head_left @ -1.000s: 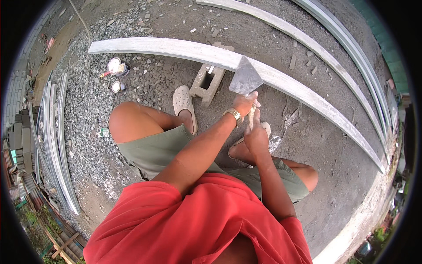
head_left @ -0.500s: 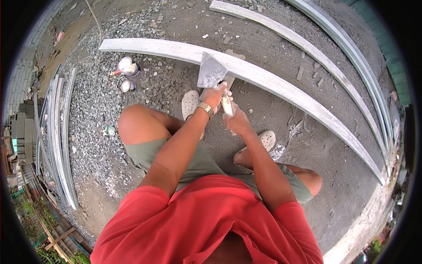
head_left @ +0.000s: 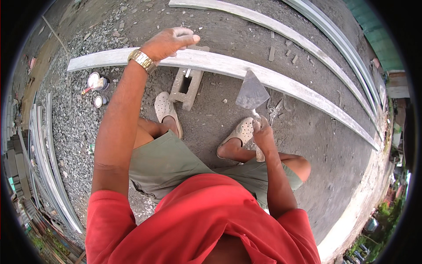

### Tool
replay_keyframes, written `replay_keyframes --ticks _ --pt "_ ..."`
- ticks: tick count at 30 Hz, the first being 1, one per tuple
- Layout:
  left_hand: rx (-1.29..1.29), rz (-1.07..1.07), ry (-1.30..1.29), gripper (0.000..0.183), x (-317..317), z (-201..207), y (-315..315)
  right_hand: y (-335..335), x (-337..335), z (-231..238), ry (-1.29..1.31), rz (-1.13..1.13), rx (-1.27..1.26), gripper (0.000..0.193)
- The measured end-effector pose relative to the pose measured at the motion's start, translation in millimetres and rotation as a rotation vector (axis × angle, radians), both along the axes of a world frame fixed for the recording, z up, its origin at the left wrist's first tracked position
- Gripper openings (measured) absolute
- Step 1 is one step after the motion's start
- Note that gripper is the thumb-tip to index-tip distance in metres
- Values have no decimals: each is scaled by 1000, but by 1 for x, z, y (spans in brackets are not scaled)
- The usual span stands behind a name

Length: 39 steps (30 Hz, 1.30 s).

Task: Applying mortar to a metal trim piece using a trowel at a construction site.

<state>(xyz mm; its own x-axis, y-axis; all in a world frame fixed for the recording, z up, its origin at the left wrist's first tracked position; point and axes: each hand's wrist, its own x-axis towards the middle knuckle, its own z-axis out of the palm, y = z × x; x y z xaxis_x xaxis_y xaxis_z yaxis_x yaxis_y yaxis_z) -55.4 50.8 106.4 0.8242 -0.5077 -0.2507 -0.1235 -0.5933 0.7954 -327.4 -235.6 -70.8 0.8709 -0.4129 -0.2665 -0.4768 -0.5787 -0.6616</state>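
My right hand (head_left: 263, 134) is wrapped round the handle of a pointed trowel (head_left: 252, 92). Its grey, triangular blade points away from me, the tip by the near edge of a long, white-smeared metal bar (head_left: 299, 83). Over the left part of this bar hangs my left hand (head_left: 169, 43), fingers loosely stretched and nothing in them; whether it touches the bar I cannot tell. A hollow concrete block (head_left: 192, 94) sits under the bar, between that hand and my left shoe (head_left: 163, 105).
Two cans, a larger open one (head_left: 102, 84) with a red-handled brush and a smaller one (head_left: 100, 101), stand on gravel to the left. A second whitened bar (head_left: 263, 24) and grey metal lengths (head_left: 338, 42) lie beyond. More metal lengths (head_left: 48, 154) lie far left.
My left hand has left the trowel and moved up and left over the bar. My right hand has carried the trowel right. The view has shifted, bringing the block into sight.
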Motion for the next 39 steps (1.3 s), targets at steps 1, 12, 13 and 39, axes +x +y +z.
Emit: replay_keyframes --ticks 1,12,13,39 --pt "-93 117 -3 76 16 -1 24 18 15 13 -5 52 -49 45" --pt "-426 208 -55 74 51 35 94 -20 -13 7 102 1 145 32" --pt "-467 240 -36 74 47 46 110 14 5 15 136 119 87 34" --pt "-894 348 149 36 9 62 80 86 67 15 96 282 11 44"
